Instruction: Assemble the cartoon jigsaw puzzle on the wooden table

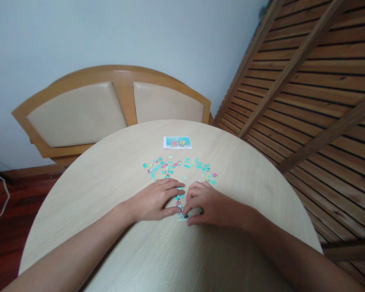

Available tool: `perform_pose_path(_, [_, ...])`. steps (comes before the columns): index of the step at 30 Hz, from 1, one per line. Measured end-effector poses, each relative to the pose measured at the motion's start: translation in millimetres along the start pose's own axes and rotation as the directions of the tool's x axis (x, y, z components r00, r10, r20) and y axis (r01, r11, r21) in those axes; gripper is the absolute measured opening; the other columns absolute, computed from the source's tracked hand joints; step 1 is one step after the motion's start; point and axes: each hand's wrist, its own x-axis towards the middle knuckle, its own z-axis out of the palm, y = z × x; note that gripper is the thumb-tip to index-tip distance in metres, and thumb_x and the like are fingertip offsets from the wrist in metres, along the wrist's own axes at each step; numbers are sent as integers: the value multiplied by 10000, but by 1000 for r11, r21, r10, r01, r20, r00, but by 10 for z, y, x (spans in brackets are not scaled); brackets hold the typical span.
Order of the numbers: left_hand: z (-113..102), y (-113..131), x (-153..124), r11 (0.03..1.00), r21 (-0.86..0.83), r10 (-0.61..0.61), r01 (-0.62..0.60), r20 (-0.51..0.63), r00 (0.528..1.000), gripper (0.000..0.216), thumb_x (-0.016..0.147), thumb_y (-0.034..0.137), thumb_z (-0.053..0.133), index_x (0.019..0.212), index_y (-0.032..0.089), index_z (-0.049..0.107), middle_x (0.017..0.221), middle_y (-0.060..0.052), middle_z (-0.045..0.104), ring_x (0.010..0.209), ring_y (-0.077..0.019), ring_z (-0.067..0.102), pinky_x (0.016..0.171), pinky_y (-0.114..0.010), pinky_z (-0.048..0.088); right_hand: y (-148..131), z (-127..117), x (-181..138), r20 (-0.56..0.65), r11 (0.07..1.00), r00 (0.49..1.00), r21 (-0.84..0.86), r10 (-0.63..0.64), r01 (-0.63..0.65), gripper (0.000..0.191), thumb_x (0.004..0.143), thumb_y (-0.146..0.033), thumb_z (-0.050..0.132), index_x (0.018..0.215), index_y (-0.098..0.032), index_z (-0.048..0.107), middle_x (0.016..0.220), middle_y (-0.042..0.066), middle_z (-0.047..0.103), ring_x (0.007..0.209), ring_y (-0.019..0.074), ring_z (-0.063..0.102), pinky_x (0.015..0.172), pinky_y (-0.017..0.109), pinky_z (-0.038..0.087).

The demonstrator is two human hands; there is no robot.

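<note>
Left hand (159,198): fingers spread wide, touching puzzle strip (179,202) | Right hand (211,205): fingers narrow at strip's right edge, hold cannot be told | Strip: on bench (134,259), between hands | Loose pieces (202,165): beyond hands

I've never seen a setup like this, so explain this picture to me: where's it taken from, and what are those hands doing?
There's no machine here, just a person's bare hands, seen by a camera worn on the head, looking forward and down. On the pale table lie small colorful puzzle pieces, with a printed picture beyond them. The left hand and right hand meet at a narrow strip of pieces. Whether the right fingers pinch one is too small to tell.
</note>
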Motion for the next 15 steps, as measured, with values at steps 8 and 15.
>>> perform_pose_path(8, [-6,42,7,999,26,-22,22,-7,1000,435,947,388,622,1325,172,600,1409,-156,589,1290,-306,568,1119,-486,441,122,-240,-46,-91,968,975,-136,200,-212,82,899,-253,727,947,-219,784,950,44,735,981,225,638,936,405,398])
perform_pose_path(15, [5,123,37,998,34,-61,62,-25,998,523,892,486,681,1286,151,602,1379,-162,604,1291,-330,557,1104,-491,455,189,-229,-75,-73,940,952,-157,296,-304,328,825,-385,791,1099,-210,752,1106,81,716,1120,296,604,981,466,397])
